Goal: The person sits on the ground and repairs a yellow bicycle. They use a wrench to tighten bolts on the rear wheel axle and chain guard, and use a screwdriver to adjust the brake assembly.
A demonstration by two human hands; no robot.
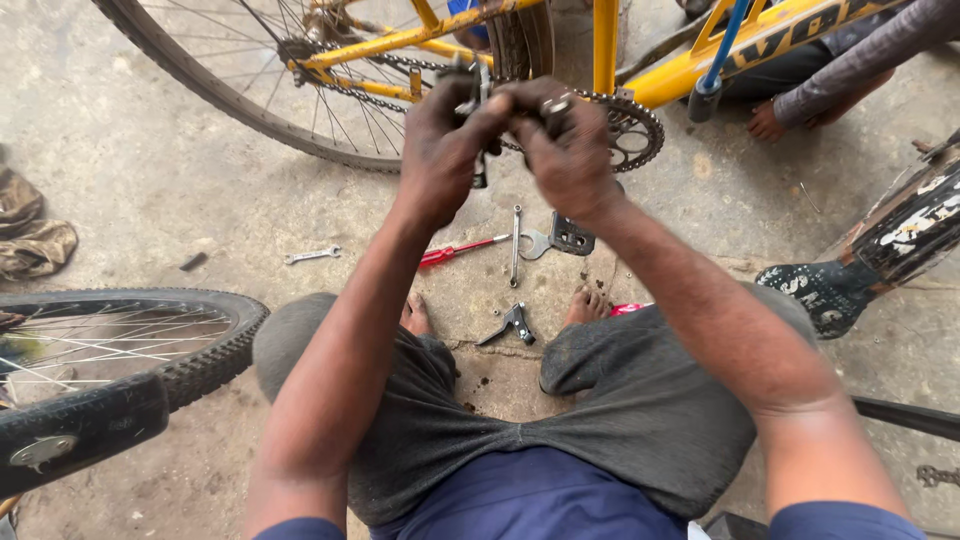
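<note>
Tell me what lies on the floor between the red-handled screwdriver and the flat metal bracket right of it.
In the head view, a long slim wrench lies upright between the screwdriver and the bracket, with an open-ended spanner head beside the bracket.

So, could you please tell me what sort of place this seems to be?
Probably a bicycle repair spot on a bare concrete floor: a yellow bicycle, a loose wheel, and spanners lying beside a red-handled screwdriver.

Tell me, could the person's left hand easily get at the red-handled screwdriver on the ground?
Probably not right away: the left hand grips a small metal part together with the right hand. Once freed, nothing covers the screwdriver lying below.
</note>
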